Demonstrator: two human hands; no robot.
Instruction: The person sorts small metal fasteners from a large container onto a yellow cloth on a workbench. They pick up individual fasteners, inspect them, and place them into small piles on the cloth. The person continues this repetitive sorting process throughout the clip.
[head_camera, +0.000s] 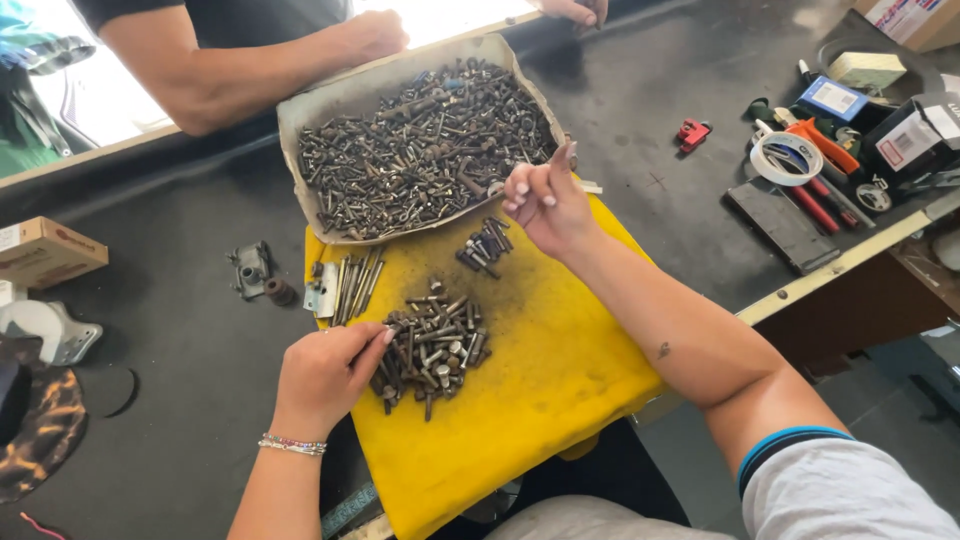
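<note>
Right hand (545, 205) grip pinched on single bolt (563, 155), raised over near edge of tray (330, 105). Left hand (325, 375) fingers curled, resting on left side of bolt pile (432, 345), nothing clearly clamped. Step, as judged: sorting bolts from tray into groups on yellow pad (540, 370). Next move calls for matching bolt to a group: small pile (485, 245) near, long rods (355, 285) left. Right forearm stretched far across pad, wrist bent down; left wrist straight, low over counter (190, 330).

My left hand (322, 375) wears a thin beaded bracelet at the wrist; my right hand (548, 205) has pale painted nails, a small forearm tattoo, a grey blue-trimmed sleeve
</note>
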